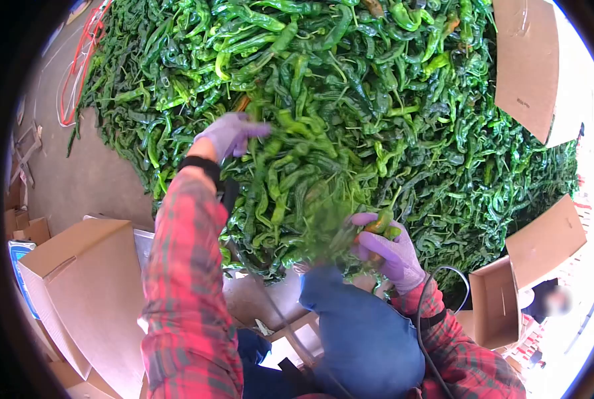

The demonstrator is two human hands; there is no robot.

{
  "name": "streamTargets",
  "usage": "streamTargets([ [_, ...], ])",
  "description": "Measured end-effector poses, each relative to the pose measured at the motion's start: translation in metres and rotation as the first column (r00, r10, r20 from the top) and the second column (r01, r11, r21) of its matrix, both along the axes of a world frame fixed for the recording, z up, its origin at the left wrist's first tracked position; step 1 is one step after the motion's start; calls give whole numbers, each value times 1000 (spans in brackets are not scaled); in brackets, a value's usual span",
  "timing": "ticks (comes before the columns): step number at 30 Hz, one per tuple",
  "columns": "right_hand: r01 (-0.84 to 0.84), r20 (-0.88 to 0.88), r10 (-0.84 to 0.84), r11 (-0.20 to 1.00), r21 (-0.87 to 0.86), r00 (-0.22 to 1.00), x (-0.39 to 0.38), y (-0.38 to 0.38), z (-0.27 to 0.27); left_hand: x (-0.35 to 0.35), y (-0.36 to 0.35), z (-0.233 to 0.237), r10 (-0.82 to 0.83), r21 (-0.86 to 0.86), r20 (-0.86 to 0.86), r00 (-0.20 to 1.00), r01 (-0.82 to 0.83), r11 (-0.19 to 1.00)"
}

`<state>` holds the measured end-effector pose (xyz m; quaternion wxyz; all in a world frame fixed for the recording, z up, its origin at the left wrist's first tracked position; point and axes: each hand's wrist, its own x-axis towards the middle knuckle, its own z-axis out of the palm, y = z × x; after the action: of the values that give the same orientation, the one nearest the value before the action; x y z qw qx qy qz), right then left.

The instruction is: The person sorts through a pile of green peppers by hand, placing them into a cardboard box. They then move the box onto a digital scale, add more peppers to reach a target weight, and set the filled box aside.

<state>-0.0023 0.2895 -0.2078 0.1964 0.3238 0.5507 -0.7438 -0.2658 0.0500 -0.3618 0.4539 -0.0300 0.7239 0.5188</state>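
A big heap of long green peppers (350, 100) spreads out in front of me, with a few orange or reddish ones among them. My left hand (229, 135), in a light purple glove, is over the left part of the heap with its fingers apart and nothing in them. Lower down, close to my knee, my right hand (389, 247) wears the same kind of glove and is closed around a few peppers (379, 225), green and orange. Between my hands some peppers are smeared by motion.
Cardboard boxes stand at the lower left (87, 286) and lower right (496, 302). Another cardboard piece (528, 63) is at the upper right. A red and white cord (77, 73) lies on the floor (114, 179) at left. A dark cable (420, 326) hangs by my right arm.
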Motion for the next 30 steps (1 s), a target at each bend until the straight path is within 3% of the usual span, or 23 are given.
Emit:
streamTargets([
  [1, -13, 16, 13, 1000, 3, 1000, -2, 1, -1, 3, -4, 22, -229, -106, -31, 973, 224, 969],
  [4, -27, 36, 27, 999, 25, 999, -10, -2, -10, 5, -10, 21, -209, -338, -519, 829, 25, 941],
  [7, -33, 47, 30, 997, 67, 998, -23, -6, -12, -24, 1, 4, -141, -383, -484, 864, -64, 921],
  [9, -67, 95, 58, 994, 89, 994, -40, -16, 1, -45, 19, -32, -137, -428, -312, 940, -11, 904],
  [11, 6, 34, -6, 1000, 15, 999, -42, -15, -2, -50, 39, -46, -95, -523, -287, 953, -73, 849],
  [13, 15, 20, -14, 1000, -23, 1000, -46, -14, -4, -54, 38, -47, 110, -322, -61, 992, -124, 939],
  [14, 34, -18, -35, 996, -87, 999, -46, -12, -6, -53, 37, -25, 83, -359, -33, 996, -89, 929],
  [17, -4, -13, 4, 1000, 17, 1000, -49, -13, -3, -76, 10, -45, -150, -32, 258, 955, 163, 986],
  [21, -24, 22, 24, 1000, 20, 999, -52, -9, 6, -40, 0, 32, -211, -167, 35, 977, 214, 962],
  [23, 9, -4, -8, 997, 78, 1000, -54, -13, 15, -26, -10, 61, -233, -73, 4, 973, 232, 970],
  [25, 43, -44, -39, 994, 105, 998, -47, -9, 14, 0, -15, 96, -98, 55, -86, 991, 103, 993],
  [27, 46, -116, -31, 991, 128, 993, -44, -6, 18, 13, -21, 120, -71, 115, -60, 996, 77, 990],
  [30, 96, -156, -68, 980, 174, 985, -39, -8, 31, 35, -5, 158, 48, 427, 95, 994, -85, 900],
])
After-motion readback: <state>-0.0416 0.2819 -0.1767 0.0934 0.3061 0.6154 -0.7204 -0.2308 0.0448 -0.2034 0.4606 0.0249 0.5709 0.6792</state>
